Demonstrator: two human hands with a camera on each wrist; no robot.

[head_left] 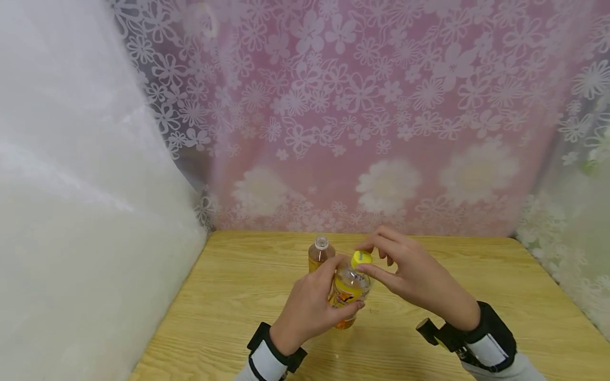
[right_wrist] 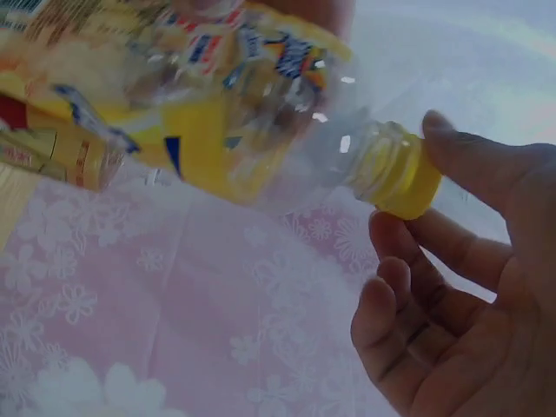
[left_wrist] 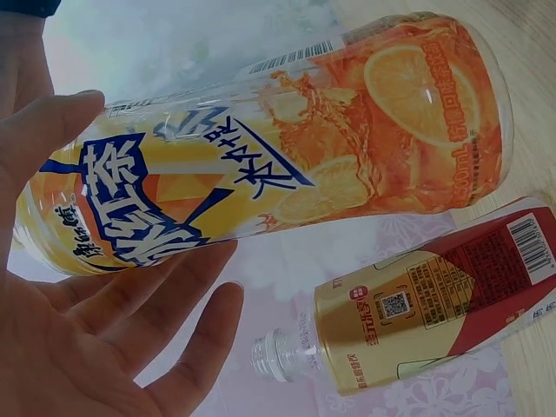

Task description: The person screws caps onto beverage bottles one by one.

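Observation:
My left hand (head_left: 308,302) grips a clear plastic iced tea bottle (head_left: 350,290) round its yellow label. The left wrist view shows orange slices printed on the lower part of that bottle (left_wrist: 382,113). A yellow cap (head_left: 362,257) sits at the bottle's mouth, and my right hand (head_left: 414,272) pinches it between thumb and fingers. In the right wrist view, clear neck threads show beside the cap (right_wrist: 408,178). Just behind stands a second bottle (head_left: 320,253) with a gold and red label; its neck (left_wrist: 282,354) is uncapped.
Both bottles are over a light wood-grain table (head_left: 248,275). A pink curtain (head_left: 333,116) with white flowers hangs behind the table's far edge. Pale sheeting (head_left: 95,211) borders the left side, and a flowered sheet (head_left: 576,211) borders the right.

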